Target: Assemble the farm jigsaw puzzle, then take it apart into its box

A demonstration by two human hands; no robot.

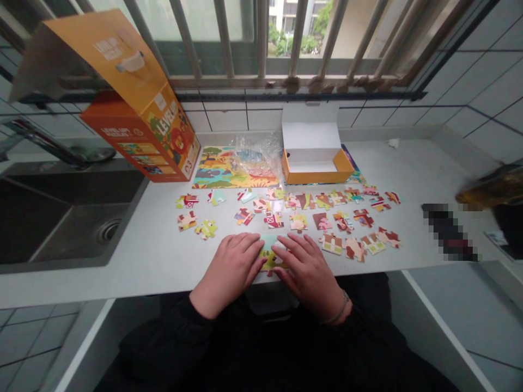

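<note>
**Both hands flat on puzzle pieces, no grasp**

Left hand (229,267) and right hand (308,275) lie palm down with fingers open and slightly spread; neither closes on anything. Between them, partly covered, are yellow and pale blue puzzle pieces (269,257), near the front edge of the counter (122,277). Flat contact suggests pressing or steadying these pieces rather than lifting them.

Reference point: the open box (316,160), straight ahead of the hands. Loose puzzle pieces (286,204) lie in rough rows in front of the open box, separated and mostly face up, probably so that each can be seen. To the left of the open box, a printed puzzle picture (218,174) lies partly under a clear plastic bag (255,155). Farther left stands an orange carton (143,130), its flap raised, then a sink (69,218). To the right lies a blurred dark object (449,231).
</note>
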